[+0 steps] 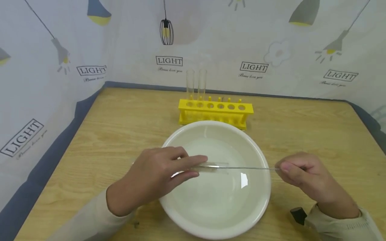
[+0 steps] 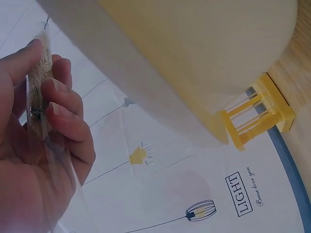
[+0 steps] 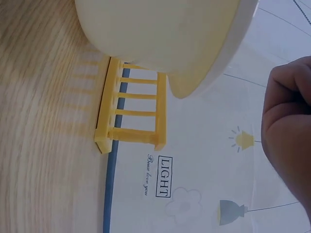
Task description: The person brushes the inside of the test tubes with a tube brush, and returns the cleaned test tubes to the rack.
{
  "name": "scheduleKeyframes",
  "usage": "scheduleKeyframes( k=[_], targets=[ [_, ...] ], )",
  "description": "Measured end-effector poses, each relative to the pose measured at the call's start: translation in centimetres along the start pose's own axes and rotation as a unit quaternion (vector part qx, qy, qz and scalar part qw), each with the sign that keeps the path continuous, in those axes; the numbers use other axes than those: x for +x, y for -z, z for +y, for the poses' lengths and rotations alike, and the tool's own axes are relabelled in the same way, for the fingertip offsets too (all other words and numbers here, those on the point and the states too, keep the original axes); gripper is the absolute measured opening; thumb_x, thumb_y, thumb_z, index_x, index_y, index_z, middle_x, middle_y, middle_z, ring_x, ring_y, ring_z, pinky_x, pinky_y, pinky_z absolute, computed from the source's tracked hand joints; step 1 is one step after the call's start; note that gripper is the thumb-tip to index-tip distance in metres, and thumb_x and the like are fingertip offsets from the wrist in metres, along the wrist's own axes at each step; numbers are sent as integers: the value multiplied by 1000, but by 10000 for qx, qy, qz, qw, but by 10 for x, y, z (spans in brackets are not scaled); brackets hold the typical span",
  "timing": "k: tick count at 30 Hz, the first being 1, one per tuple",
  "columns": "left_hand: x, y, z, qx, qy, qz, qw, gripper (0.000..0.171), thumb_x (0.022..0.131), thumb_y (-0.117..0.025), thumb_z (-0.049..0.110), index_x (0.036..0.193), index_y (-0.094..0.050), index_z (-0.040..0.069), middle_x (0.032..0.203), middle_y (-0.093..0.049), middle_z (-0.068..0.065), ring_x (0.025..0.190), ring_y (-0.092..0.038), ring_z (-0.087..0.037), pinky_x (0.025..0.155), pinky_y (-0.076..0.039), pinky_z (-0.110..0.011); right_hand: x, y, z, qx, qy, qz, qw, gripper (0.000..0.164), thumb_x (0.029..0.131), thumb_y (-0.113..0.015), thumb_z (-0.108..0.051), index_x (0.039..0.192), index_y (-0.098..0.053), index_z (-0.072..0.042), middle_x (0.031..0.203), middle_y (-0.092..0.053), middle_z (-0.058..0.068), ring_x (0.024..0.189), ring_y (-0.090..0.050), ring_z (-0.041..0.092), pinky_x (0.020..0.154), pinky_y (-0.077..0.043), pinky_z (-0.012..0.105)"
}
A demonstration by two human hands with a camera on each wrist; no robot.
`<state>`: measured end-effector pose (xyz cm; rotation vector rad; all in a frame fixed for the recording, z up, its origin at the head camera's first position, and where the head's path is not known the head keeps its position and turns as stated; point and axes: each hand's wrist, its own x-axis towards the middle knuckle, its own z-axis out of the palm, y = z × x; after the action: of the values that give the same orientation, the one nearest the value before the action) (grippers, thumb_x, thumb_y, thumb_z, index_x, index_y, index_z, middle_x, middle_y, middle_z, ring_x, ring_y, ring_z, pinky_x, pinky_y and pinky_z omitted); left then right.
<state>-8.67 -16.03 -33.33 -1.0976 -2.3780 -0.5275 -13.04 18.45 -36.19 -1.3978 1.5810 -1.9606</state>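
Observation:
My left hand [image 1: 156,170] holds a clear glass test tube [image 1: 221,171] lying roughly level over the white basin [image 1: 265,197], its mouth toward the right. In the left wrist view, fingers and thumb curl round the tube, and the pale bristles of a test tube brush [image 2: 41,73] show inside it. The brush's thin twisted wire handle [image 1: 248,168] runs out of the mouth to my right hand [image 1: 310,180], which pinches its end just beyond the basin's right rim. The right wrist view shows only part of that hand [image 3: 289,116]; its fingertips are hidden.
Behind the basin stands a yellow test tube rack [image 1: 215,106] with two clear test tubes [image 1: 190,82] upright at its left end. A small black object [image 1: 298,215] lies by the right sleeve. Printed cloth [image 1: 211,43] hangs round the wooden table [image 1: 120,117].

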Motion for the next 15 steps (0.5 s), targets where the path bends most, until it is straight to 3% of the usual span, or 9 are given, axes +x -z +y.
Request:
scheduleKeyframes(
  k=[15],
  targets=[
    [-2, -1, -8, -54, 272, -108, 9996, 31, 82, -67, 33, 113, -66, 26, 80, -63, 9, 58, -51, -1, 49, -41, -15, 2, 4, 1, 418, 371, 68, 9984, 36, 90, -19, 19, 61, -22, -3, 57, -24, 3, 49, -25, 9, 44, -23, 17]
  ],
)
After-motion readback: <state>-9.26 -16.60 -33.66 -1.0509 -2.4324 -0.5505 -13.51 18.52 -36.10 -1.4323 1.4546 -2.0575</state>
